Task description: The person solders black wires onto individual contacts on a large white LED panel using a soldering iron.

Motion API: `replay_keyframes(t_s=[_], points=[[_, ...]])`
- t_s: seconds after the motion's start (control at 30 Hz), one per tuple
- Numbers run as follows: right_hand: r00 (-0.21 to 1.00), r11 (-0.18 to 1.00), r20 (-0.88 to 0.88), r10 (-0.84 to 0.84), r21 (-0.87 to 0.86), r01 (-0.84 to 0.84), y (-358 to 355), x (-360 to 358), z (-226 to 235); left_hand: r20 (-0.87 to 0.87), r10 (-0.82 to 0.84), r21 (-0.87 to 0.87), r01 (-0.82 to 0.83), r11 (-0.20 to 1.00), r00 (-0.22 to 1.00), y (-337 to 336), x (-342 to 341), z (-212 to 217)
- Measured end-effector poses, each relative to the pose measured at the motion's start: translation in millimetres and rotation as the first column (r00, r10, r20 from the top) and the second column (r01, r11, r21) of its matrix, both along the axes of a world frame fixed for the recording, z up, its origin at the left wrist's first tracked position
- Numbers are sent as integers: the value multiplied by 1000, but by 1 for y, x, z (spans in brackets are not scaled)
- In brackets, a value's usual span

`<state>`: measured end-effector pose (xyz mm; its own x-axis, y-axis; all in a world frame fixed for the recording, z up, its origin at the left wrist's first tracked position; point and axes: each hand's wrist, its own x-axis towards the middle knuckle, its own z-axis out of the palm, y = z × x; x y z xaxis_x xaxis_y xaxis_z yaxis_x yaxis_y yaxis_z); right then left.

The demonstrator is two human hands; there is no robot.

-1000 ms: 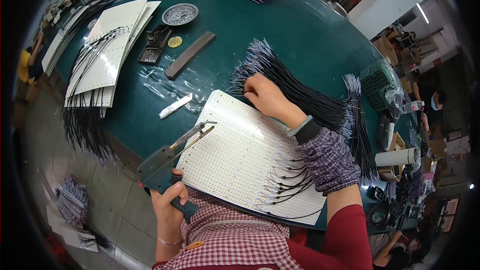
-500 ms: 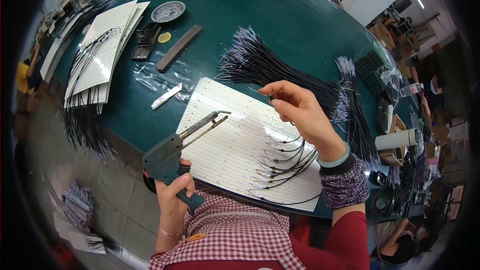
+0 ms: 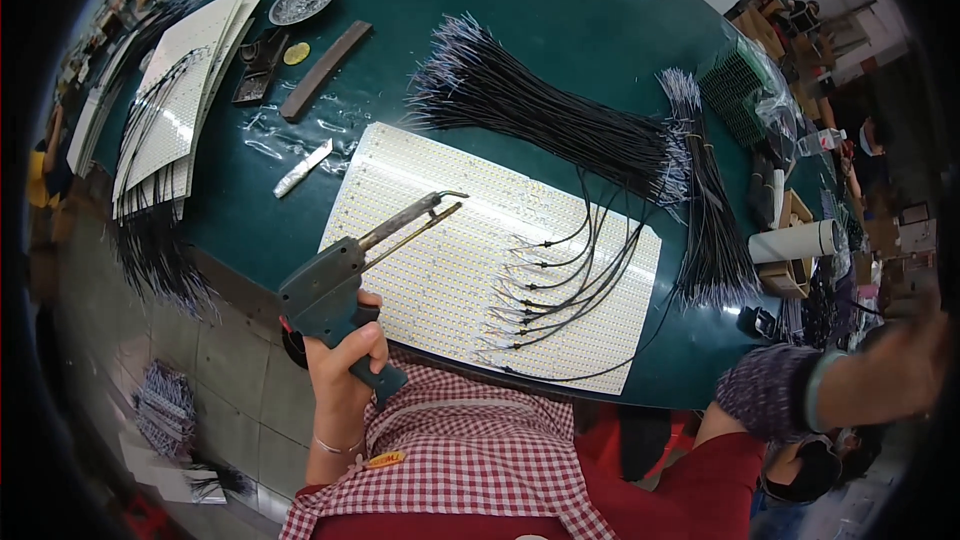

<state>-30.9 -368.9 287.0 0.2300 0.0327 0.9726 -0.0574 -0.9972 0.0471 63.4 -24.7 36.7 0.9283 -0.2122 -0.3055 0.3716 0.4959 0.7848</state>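
My left hand (image 3: 348, 365) grips the dark green handle of a soldering gun (image 3: 325, 290), a finger on its trigger. Its bent metal tip and thin brass-coloured tube point up and right above a white LED board (image 3: 440, 250). Several black leads (image 3: 570, 300) curve over the right half of that board, their thin wire ends spread across its middle. Away from the board, at the far right, my right hand (image 3: 890, 370) is smeared by motion. Its fingers cannot be made out, nor whether anything is in them.
A thick bundle of black cables (image 3: 540, 105) lies behind the board; another bundle (image 3: 710, 210) is to its right. At left, stacked white boards (image 3: 175, 110) overhang the table edge. A knife (image 3: 303, 168), a grey bar (image 3: 326, 70) and a metal dish (image 3: 302, 2) lie on the green table.
My right hand, pinching a small black piece above the board before, has swung far right and lower. My left hand keeps its hold on the soldering gun. The whole view has shifted slightly.
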Motion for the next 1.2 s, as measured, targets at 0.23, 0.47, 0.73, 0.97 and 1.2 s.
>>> replay_keyframes(t_s=[0.23,0.47,0.73,0.97,1.2], points=[[484,654,-546,684,753,-74,43,80,-199,26,-50,-7,50,999,998,-8,-7,8],[482,337,-373,793,927,163,53,84,-269,10,-21,81,20,997,1000,-10,-10,14],[513,438,-458,726,883,167,60,85,-271,9,-110,111,108,988,994,-28,-4,8],[544,631,-562,623,772,75,66,86,-273,9,-131,190,127,974,991,-38,-3,8],[527,669,-599,603,740,76,66,88,-270,-2,-161,206,158,966,987,-43,-2,8]])
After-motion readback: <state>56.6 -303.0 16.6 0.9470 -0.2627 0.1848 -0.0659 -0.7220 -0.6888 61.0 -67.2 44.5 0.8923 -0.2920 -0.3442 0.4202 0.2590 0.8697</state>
